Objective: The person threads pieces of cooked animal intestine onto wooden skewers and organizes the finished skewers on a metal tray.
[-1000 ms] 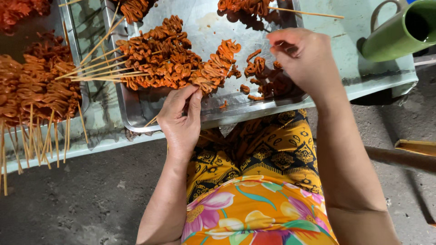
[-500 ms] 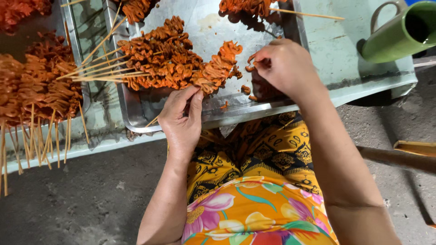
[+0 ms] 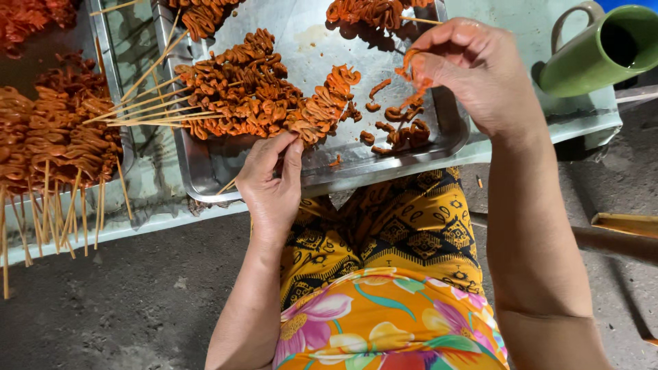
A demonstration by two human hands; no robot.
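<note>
A pale low table (image 3: 541, 147) over a dark concrete floor carries a steel tray (image 3: 205, 175). On it lies a heap of finished skewers (image 3: 240, 96), orange marinated meat threaded on bamboo sticks, with more stacked on the left tray (image 3: 48, 144). The left hand (image 3: 271, 185) pinches a partly loaded skewer (image 3: 322, 113) at the tray's near edge. The right hand (image 3: 473, 72) is raised, fingers closed on a meat strip (image 3: 411, 68). Only a few loose pieces (image 3: 401, 130) remain, so most threading looks done. A green mug (image 3: 603, 48) stands to the right.

The left hand (image 3: 272, 186) hides most of its skewer (image 3: 226, 186) — only the blunt end shows. The far meat piles (image 3: 373, 10) and left-hand skewers (image 3: 41, 144) run off-frame; the green mug (image 3: 603, 48) is perhaps partly cropped.
</note>
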